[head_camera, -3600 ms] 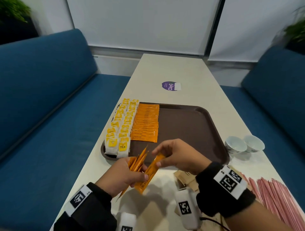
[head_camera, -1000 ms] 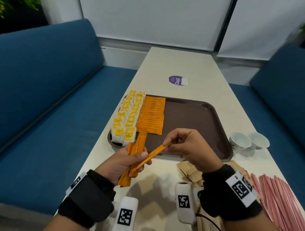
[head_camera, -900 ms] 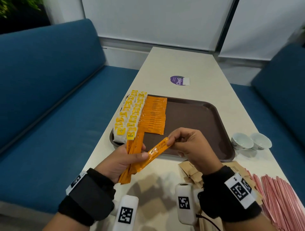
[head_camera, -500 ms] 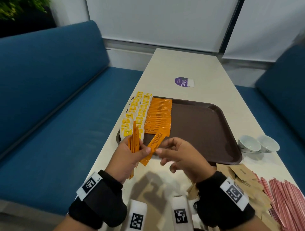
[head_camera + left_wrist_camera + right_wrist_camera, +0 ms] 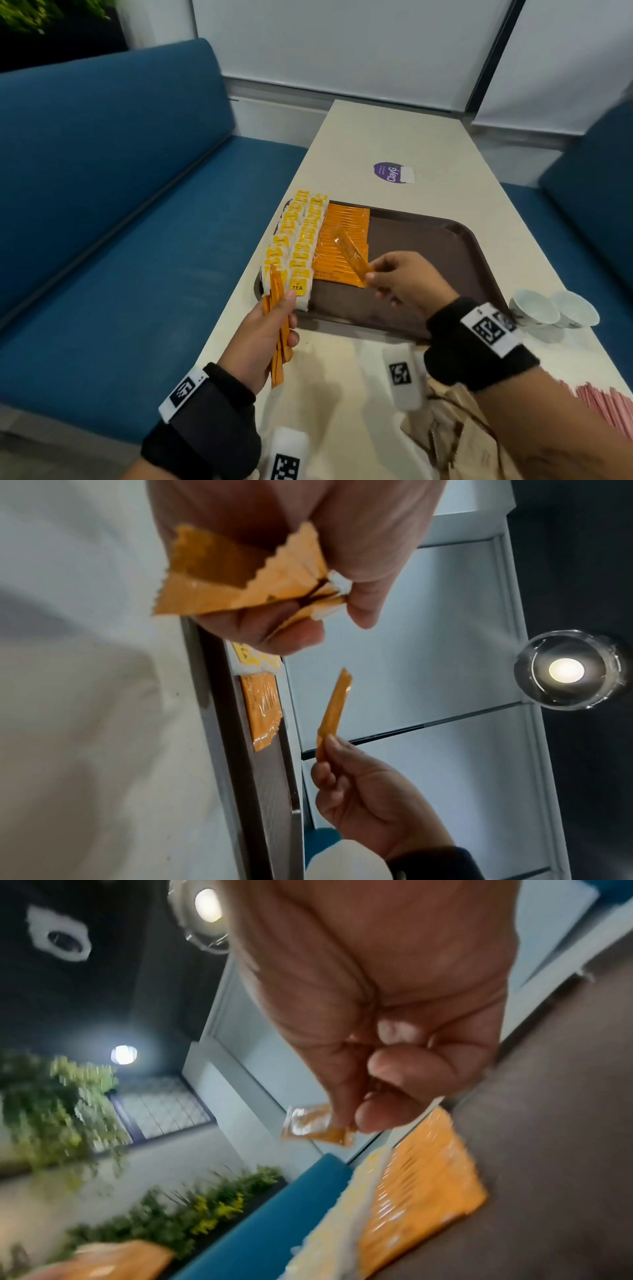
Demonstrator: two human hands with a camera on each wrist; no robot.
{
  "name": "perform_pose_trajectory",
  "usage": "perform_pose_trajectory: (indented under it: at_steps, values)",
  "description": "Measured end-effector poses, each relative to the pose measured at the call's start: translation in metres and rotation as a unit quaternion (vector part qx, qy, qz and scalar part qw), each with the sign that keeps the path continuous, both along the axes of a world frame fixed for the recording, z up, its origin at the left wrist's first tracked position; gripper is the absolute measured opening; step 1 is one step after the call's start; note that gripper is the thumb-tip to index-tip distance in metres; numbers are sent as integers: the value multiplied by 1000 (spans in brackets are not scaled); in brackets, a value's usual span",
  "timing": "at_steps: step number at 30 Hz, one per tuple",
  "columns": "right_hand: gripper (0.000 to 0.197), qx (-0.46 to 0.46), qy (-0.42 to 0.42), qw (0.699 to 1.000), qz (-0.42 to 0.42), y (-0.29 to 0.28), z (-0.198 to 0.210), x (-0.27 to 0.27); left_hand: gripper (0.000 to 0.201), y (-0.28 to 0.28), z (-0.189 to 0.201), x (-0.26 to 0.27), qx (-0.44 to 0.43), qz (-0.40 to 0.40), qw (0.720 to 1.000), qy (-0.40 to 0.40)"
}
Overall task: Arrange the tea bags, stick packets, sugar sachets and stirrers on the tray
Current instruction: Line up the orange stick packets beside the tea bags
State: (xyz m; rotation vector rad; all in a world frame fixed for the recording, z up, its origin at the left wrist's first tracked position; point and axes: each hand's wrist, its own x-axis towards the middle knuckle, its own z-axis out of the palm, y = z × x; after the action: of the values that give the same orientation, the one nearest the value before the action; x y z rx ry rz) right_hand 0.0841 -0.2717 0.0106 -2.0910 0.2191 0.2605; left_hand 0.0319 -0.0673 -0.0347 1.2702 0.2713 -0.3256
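right hand (image 5: 402,281) pinches one stick (image 5: 351,255) by its near end, mid-frame above the stick row (image 5: 342,246) | left hand (image 5: 263,337) grips spare sticks (image 5: 278,329), lower left | step: laying sticks on tray (image 5: 445,260) | next, likely: lower stick flat at row's near end, square to it

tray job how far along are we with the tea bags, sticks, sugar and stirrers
Roughly halfway. Done: two rows of tea bags line the tray's left edge, with a row of orange stick packets beside them. In hand: the right hand pinches one stick packet over that row; the left hand grips a few spare sticks. Left: brown sugar sachets and pink stirrers, on the table.
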Motion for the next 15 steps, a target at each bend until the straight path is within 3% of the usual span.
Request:
perform_pose_trajectory:
  at_steps: [5, 15]
  values:
    - [4, -151, 95, 982, 68, -16, -5, 36, 17, 7, -2, -2, -31, 10, 999, 16]
    - [6, -186, 210, 958, 58, 3, -27, 77, 24, 18, -13, -2, 13, 6, 1000, 11]
